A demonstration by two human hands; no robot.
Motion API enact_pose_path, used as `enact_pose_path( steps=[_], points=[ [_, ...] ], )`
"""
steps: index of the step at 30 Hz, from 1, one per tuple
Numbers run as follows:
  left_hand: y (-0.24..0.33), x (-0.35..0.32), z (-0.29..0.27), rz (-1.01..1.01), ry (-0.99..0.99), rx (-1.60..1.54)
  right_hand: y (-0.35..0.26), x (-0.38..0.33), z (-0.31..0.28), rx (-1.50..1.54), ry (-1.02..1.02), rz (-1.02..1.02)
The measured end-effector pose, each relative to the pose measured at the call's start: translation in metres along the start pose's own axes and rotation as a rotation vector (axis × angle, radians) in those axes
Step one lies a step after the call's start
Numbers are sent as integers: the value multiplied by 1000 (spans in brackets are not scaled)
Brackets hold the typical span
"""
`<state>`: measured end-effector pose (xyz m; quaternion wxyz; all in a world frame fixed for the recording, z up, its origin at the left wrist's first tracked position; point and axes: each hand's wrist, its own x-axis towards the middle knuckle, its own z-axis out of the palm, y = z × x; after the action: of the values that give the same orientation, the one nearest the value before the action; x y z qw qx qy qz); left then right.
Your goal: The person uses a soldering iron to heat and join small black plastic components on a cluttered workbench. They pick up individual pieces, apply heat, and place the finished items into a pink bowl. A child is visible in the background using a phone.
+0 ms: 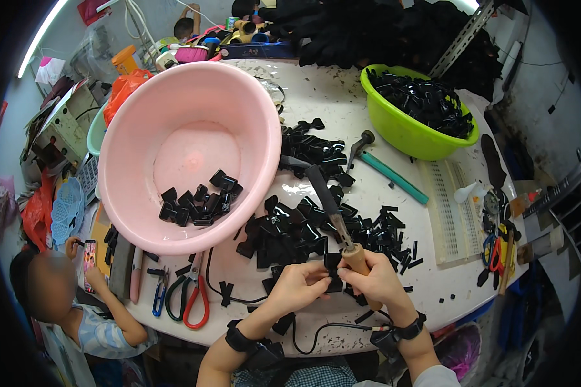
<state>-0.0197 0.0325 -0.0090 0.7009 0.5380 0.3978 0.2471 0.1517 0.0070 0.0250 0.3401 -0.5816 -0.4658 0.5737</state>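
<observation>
My left hand is closed, its fingertips pinching a small glossy black bow piece near the front of the table. Opposite it, my right hand is closed round the wooden handle of a soldering iron, and its fingertips meet the same black piece. The iron's metal shaft and dark end point away from me, over a heap of black bows. Fingers partly hide the piece between my hands. Loose black strips lie just beyond my right hand.
A large pink basin holds several black bows; a green basin at back right is full of black pieces. Red-handled scissors, snips, a teal bar and a hammer lie about. At left, a person holds a phone.
</observation>
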Motion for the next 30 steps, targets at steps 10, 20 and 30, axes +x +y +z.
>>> enact_pose_path(
  steps=[10,20,30],
  points=[
    [8,-4,3,40,50,49,0,-1,2,5,-9,-11],
    [6,-1,-2,0,30,42,-5,-4,-4,-18,38,-41],
    [-3,1,-3,-33,7,5,-2,-2,-1,-51,65,-163]
  ],
)
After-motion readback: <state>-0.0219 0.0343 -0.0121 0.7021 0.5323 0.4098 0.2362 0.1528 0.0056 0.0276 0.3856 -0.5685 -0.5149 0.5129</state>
